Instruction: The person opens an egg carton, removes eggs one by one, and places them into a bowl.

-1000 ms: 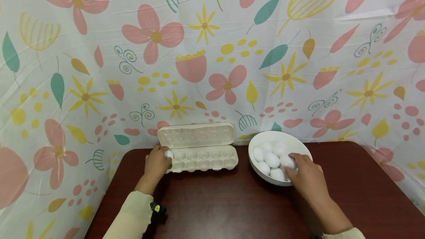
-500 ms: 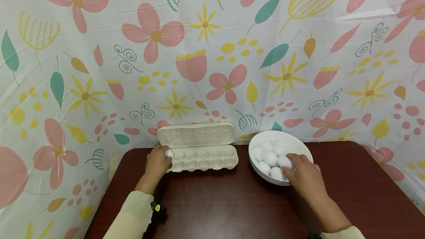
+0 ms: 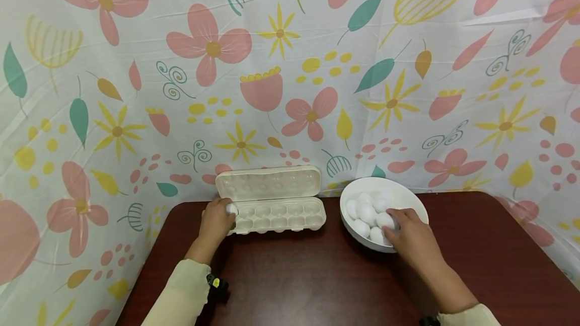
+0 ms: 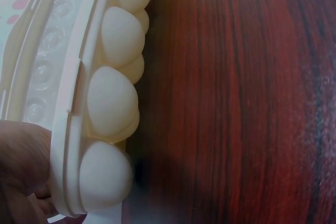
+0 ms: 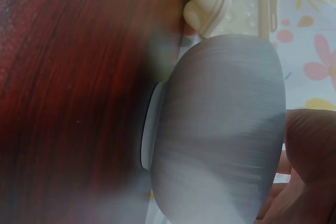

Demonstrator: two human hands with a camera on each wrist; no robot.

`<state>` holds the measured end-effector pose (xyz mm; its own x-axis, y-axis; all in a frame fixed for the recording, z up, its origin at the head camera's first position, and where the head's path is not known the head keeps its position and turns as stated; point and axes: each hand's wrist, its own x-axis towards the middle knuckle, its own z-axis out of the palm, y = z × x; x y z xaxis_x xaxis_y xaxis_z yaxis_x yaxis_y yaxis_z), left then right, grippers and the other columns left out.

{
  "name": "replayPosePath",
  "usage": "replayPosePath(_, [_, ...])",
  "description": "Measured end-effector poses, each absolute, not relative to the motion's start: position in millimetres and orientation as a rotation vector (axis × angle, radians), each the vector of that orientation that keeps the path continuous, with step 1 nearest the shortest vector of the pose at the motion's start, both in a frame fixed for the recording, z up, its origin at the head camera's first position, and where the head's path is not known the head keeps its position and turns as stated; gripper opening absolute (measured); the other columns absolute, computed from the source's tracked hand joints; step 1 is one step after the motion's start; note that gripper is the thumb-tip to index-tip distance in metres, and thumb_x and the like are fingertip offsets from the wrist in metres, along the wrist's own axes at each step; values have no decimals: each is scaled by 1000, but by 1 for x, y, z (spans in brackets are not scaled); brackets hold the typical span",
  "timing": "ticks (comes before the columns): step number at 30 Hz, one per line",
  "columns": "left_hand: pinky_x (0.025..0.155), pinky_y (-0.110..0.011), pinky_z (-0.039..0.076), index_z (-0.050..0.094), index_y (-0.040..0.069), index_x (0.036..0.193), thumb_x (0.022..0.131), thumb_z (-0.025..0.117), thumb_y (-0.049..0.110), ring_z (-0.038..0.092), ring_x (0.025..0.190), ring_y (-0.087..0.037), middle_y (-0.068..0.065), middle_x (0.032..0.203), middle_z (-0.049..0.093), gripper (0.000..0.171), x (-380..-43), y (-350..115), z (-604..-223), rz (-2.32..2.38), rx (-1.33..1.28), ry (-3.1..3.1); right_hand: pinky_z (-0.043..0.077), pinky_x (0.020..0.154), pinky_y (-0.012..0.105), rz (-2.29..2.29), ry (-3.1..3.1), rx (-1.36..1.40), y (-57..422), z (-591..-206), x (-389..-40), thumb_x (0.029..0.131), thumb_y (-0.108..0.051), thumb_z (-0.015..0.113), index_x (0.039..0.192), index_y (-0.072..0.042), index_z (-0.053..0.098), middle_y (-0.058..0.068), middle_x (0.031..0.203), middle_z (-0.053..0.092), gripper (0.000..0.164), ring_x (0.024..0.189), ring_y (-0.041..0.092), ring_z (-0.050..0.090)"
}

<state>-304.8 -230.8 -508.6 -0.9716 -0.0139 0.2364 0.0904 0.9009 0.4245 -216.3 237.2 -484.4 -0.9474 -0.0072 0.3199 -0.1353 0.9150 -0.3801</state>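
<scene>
A cream egg carton (image 3: 277, 214) lies with its lid raised, and my left hand (image 3: 215, 219) is at its left end. In the head view that hand's fingers grip a white egg (image 3: 231, 209) at the leftmost back cup. The left wrist view shows the hand (image 4: 23, 161) beside the carton's end, its fingers partly hidden behind the rim. On the right, my right hand (image 3: 414, 235) reaches over the near right rim of a white bowl (image 3: 410, 200). Its thumb and fingers hold a white egg (image 3: 385, 221) among several other eggs (image 3: 366, 214).
Both containers stand near the back edge of a dark red-brown table (image 3: 308, 275). A floral cloth (image 3: 290, 74) hangs right behind them. The carton lid (image 3: 269, 183) leans up toward the cloth. A black strap device (image 3: 217, 286) sits at the left wrist.
In the bowl, my right hand has shifted slightly left with the egg it holds, and neighbouring eggs have moved a little. The left hand and its egg stay at the carton's left end.
</scene>
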Motion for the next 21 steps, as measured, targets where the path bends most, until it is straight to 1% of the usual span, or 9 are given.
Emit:
replayPosePath(2, [89, -61, 47, 68, 1, 121, 87, 71, 12, 59, 113, -42, -22, 124, 65, 36, -305, -231, -509, -647, -54, -2838, 52, 82, 60, 579, -2769, 115, 238, -484, -217, 86, -17, 77, 124, 5, 65, 31, 115, 59, 46, 94, 46, 65])
replayPosePath(4, [89, -61, 47, 68, 1, 122, 87, 71, 12, 59, 113, -42, -22, 124, 65, 37, -305, -231, -509, -645, -54, -2842, 52, 81, 60, 567, -2777, 120, 238, -483, -218, 86, -17, 77, 125, 6, 65, 31, 115, 59, 47, 92, 45, 65])
replayPosePath(10, [88, -60, 48, 68, 2, 123, 87, 73, 13, 59, 113, -42, -22, 124, 65, 38, -306, -231, -511, -638, -64, -2831, 47, 86, 66, 589, -2787, 119, 241, -482, -220, 87, -17, 76, 124, 8, 62, 32, 118, 63, 48, 102, 49, 64])
replayPosePath(13, [87, -59, 48, 68, 2, 123, 86, 74, 13, 60, 112, -42, -21, 124, 65, 39, -306, -231, -512, -627, -64, -2820, 49, 86, 63, 590, -2755, 134, 242, -483, -220, 86, -16, 75, 121, 9, 63, 33, 117, 62, 44, 102, 49, 63])
replayPosePath(17, [86, -58, 48, 69, 2, 122, 85, 75, 13, 61, 110, -40, -21, 121, 66, 39, -305, -231, -513, -627, -59, -2800, 52, 83, 60, 571, -2697, 166, 243, -485, -219, 86, -13, 75, 121, 8, 66, 31, 114, 60, 42, 99, 47, 63])
replayPosePath(19, [86, -57, 48, 69, 2, 121, 85, 75, 12, 62, 109, -40, -21, 120, 66, 38, -304, -230, -513, -633, -57, -2788, 51, 83, 60, 563, -2689, 175, 244, -485, -219, 86, -12, 74, 122, 7, 66, 31, 114, 60, 42, 99, 47, 62])
replayPosePath(21, [86, -56, 47, 69, 1, 122, 85, 76, 12, 62, 110, -40, -21, 120, 66, 39, -304, -230, -513, -640, -52, -2780, 50, 85, 62, 560, -2707, 171, 244, -485, -220, 87, -12, 73, 123, 7, 66, 31, 116, 61, 42, 102, 48, 62])
